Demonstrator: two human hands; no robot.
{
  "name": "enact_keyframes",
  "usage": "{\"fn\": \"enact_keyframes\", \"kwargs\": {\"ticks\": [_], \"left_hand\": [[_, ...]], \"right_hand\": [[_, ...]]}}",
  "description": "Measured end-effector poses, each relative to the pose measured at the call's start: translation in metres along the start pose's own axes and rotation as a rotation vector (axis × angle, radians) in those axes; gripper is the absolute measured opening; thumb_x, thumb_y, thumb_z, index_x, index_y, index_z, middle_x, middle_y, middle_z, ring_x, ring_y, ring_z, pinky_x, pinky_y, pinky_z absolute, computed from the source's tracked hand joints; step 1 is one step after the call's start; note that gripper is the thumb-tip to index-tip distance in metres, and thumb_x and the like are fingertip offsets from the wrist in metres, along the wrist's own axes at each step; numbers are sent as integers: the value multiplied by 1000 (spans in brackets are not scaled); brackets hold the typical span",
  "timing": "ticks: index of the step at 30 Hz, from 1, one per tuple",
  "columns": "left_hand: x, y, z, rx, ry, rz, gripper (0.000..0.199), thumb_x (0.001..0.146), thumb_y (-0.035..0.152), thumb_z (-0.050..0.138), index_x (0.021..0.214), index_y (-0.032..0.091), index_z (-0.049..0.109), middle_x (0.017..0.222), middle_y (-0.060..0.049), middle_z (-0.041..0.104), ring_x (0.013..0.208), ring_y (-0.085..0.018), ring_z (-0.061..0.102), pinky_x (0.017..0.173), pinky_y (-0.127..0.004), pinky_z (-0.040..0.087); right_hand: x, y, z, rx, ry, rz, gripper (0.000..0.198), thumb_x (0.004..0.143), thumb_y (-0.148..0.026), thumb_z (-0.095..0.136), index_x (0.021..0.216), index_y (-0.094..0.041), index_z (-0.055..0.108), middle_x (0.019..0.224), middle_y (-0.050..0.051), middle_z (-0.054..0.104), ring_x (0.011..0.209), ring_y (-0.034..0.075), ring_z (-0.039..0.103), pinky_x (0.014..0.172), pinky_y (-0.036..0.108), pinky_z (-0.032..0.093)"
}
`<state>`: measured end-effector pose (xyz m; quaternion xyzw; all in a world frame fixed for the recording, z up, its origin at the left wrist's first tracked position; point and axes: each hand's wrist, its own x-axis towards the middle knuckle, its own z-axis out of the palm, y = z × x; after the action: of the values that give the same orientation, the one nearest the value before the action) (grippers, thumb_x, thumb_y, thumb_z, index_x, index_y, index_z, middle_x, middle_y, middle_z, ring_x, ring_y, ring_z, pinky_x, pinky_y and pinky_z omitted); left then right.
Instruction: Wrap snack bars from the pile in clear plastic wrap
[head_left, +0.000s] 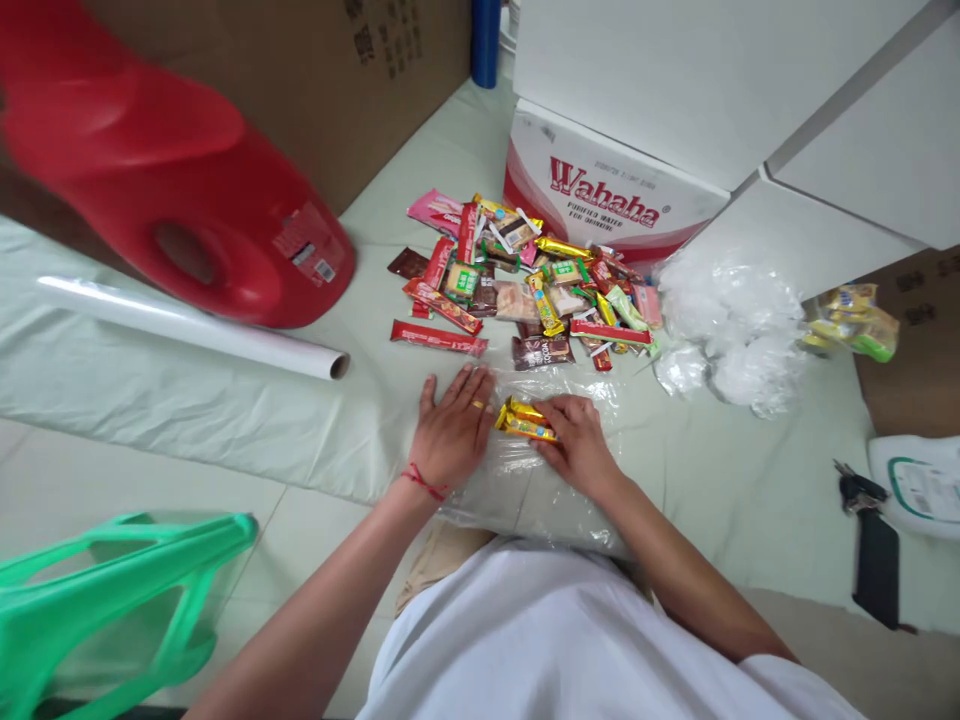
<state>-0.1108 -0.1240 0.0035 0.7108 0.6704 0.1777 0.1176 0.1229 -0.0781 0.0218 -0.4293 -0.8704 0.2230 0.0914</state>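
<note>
Film (525, 485), clear and creased, lies on the pale cloth (367, 440) just in front of the person. Two gold-wrapped bars (519, 424) lie at its middle; they look like two, though blur and the fingers make the count uncertain. Taking them as the centre of a clock, the left hand (454, 432) rests at nine, palm down, nearly flat and grasping nothing. Its thumb stands out from the fingers, which point toward twelve and press at the film's edge beside the bars. A ring (478, 404) sits on one finger and a red string (424, 481) circles the wrist.

At three, the right hand (579, 442) is half closed, thumb at the near side and fingers at the far side, grasping the bars by their right ends. The loose heap of wrapped snacks (550, 302) spreads at twelve, with the Wahaha box (611, 195) behind it toward one. Between two and three sit clear plastic bundles (750, 310). A white roll (195, 325) lies between nine and ten, and a red jug (247, 200) at ten.
</note>
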Motion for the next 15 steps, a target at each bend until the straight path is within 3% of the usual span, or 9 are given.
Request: {"fn": "enact_keyframes", "kwargs": {"ticks": [4, 7, 9, 12, 15], "left_hand": [[1, -1, -1, -9, 20, -6, 54, 110, 34, 29, 160, 26, 49, 164, -9, 51, 157, -30, 43, 132, -65, 16], [1, 0, -2, -3, 2, -7, 53, 110, 35, 29, 156, 27, 53, 165, -8, 50, 157, -29, 43, 132, -64, 16], [2, 0, -2, 4, -8, -12, 53, 110, 35, 29, 156, 27, 54, 165, -8, 49, 157, -29, 43, 132, -64, 16], [2, 0, -1, 22, -10, -20, 53, 110, 35, 30, 156, 26, 54, 165, -8, 49, 156, -31, 43, 132, -65, 16], [2, 0, 0, 35, -11, -15, 52, 110, 34, 31, 156, 26, 54, 165, -8, 49, 156, -31, 44, 132, -65, 18]], "right_hand": [[2, 0, -10, 70, -36, -57, 56, 98, -46, 68, 149, -24, 61, 139, 15, 63, 132, 33, 51, 115, 52, 40], [17, 11, -40, 182, -2, -76, 48, 100, -50, 63, 140, -23, 67, 135, 14, 68, 127, 29, 59, 110, 46, 47], [39, 27, -66, 156, 110, 41, 40, 106, -45, 51, 130, -22, 72, 123, 12, 73, 114, 26, 66, 101, 41, 52], [86, 57, -99, -101, 224, 338, 37, 103, -37, 49, 119, -18, 76, 117, 14, 75, 105, 27, 69, 93, 38, 53], [130, 80, -114, -359, 46, 605, 40, 102, -44, 53, 110, -16, 80, 114, 19, 76, 105, 32, 70, 86, 39, 51]]}}
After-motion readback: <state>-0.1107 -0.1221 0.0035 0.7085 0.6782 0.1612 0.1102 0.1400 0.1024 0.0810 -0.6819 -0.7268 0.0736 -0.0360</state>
